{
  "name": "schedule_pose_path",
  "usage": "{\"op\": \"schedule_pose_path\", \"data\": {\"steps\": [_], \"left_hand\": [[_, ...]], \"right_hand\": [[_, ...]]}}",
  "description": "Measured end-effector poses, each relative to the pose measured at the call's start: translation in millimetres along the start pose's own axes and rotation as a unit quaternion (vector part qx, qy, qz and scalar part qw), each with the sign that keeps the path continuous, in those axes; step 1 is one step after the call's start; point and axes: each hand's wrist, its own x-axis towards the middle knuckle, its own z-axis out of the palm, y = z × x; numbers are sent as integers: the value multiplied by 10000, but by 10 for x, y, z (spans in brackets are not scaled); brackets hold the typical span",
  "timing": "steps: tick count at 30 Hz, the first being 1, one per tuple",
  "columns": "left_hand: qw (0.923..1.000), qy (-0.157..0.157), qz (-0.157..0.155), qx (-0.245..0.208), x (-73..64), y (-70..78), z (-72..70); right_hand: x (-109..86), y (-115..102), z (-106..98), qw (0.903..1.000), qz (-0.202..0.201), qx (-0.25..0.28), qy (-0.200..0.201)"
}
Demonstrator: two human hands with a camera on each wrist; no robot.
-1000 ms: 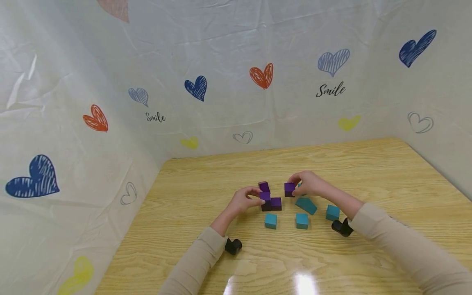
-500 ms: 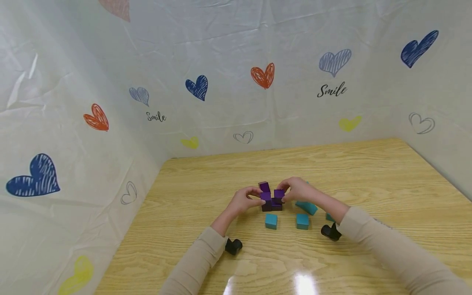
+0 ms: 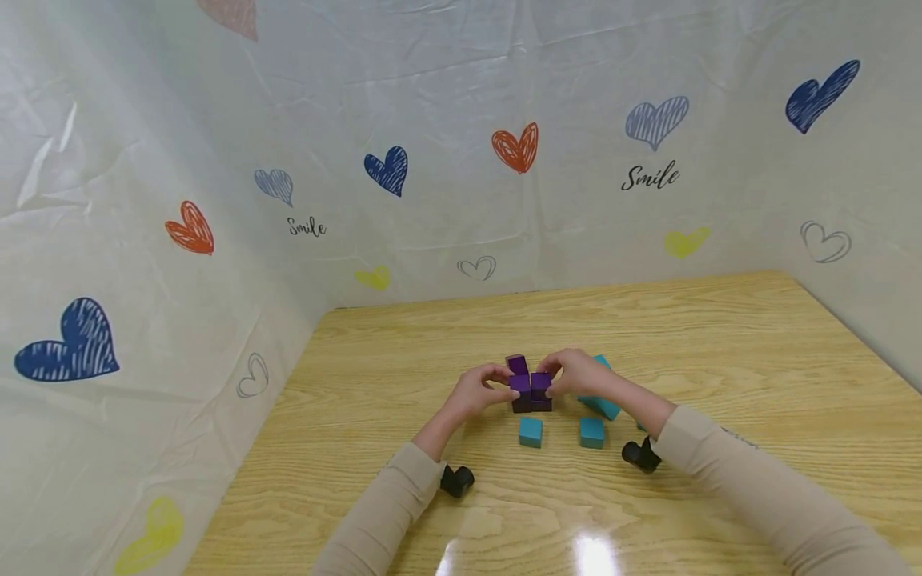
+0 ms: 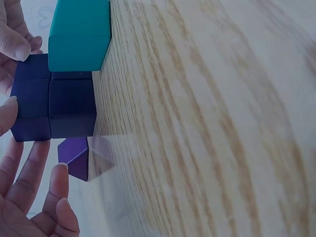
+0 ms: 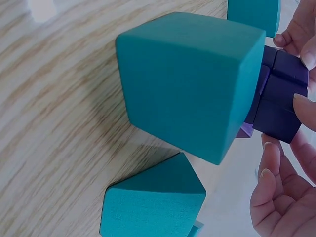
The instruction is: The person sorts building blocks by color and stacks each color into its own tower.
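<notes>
Heart-print backdrop (image 3: 439, 96) rises beyond wood table (image 3: 403, 344). L hand (image 3: 477, 394) at left of purple stack (image 3: 525, 399), fingers pinching upper-L cube (image 3: 520, 382). Purple block (image 3: 516, 364) behind stack; teal cube (image 3: 531, 432) in front. R hand (image 3: 576, 373), right of stack, fingers pinching upper-R cube (image 3: 541, 380). 2nd teal cube (image 3: 592, 433) front-R of stack.

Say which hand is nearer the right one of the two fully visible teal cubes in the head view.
Right. The right hand is beyond the teal cube and slightly left of it; the left hand is farther off, well to the cube's left.
</notes>
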Motion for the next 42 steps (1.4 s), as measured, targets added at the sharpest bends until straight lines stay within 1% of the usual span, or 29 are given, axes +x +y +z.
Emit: {"op": "schedule_pose_path", "data": {"steps": [1, 2, 5, 8, 9, 13, 17, 23, 30, 36, 42], "left_hand": [[10000, -18, 39, 3, -2, -3, -2], [9998, -20, 189, 13, 26, -58, 2], [9996, -24, 288, 45, 23, -60, -2], [9998, -3, 190, 20, 31, -59, 4], [10000, 3, 22, 5, 5, -3, 2], [9999, 39, -126, 47, 8, 13, 15], [9999, 51, -144, 74, 0, 28, 16], [9999, 66, -38, 109, -12, 21, 11], [9996, 27, -273, -13, -23, 12, 7], [9996, 21, -272, -72, -26, 5, 3], [9997, 63, -221, -70, -21, -9, 6]], "right_hand": [[0, -4, 1, 10000, 23, 13, -7], [-1, -6, 1, 10000, 45, 21, -13], [-6, -14, -3, 10000, 30, 20, -43], [-14, -17, -6, 10000, 1, 25, -53], [-15, -18, -5, 10000, 1, 25, -56], [-17, -11, 2, 10000, 5, 43, -66], [-14, -5, -2, 10000, -14, 70, -65], [-13, -7, 5, 9999, -15, 139, -45], [-12, -22, 10, 9998, 54, 149, -94], [-7, -27, 11, 9998, 107, 157, -103], [-7, -18, 12, 9998, 65, 137, -86]]}}
